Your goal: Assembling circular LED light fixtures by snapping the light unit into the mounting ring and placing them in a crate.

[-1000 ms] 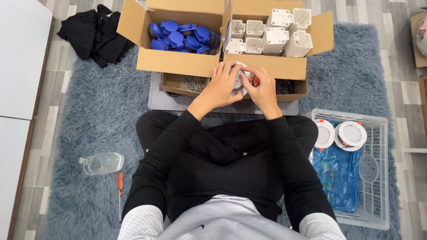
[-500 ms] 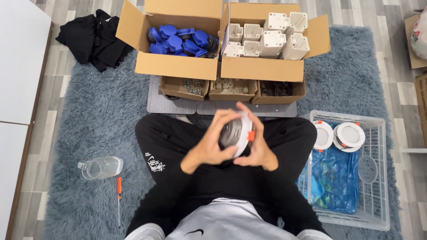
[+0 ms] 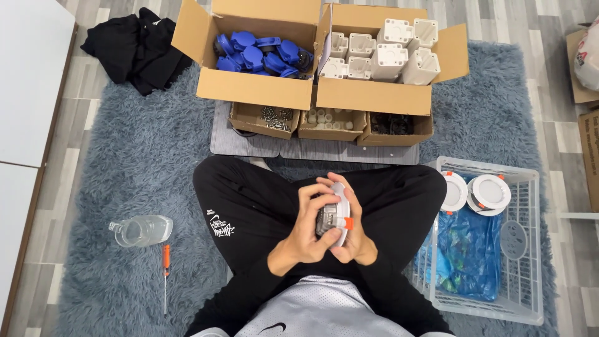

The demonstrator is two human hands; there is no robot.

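Note:
I sit cross-legged on a grey-blue rug and hold a round white light fitting (image 3: 339,209) with orange clips over my lap. My left hand (image 3: 307,229) wraps its left side, fingers curled over the dark back of the fitting. My right hand (image 3: 354,240) cups it from below and the right, thumb by an orange clip. Two finished white round fittings (image 3: 477,192) lie in the white plastic crate (image 3: 523,249) at my right.
Ahead stand a cardboard box of blue parts (image 3: 259,55) and one of white housings (image 3: 390,53), with three small boxes of screws and bits (image 3: 331,122) in front. A clear jug (image 3: 142,229) and orange screwdriver (image 3: 166,274) lie at my left. A blue bag (image 3: 468,249) fills the crate.
My hands drew back from the small boxes toward my lap, bringing the white fitting with them. It now sits closer to my body, gripped by both hands.

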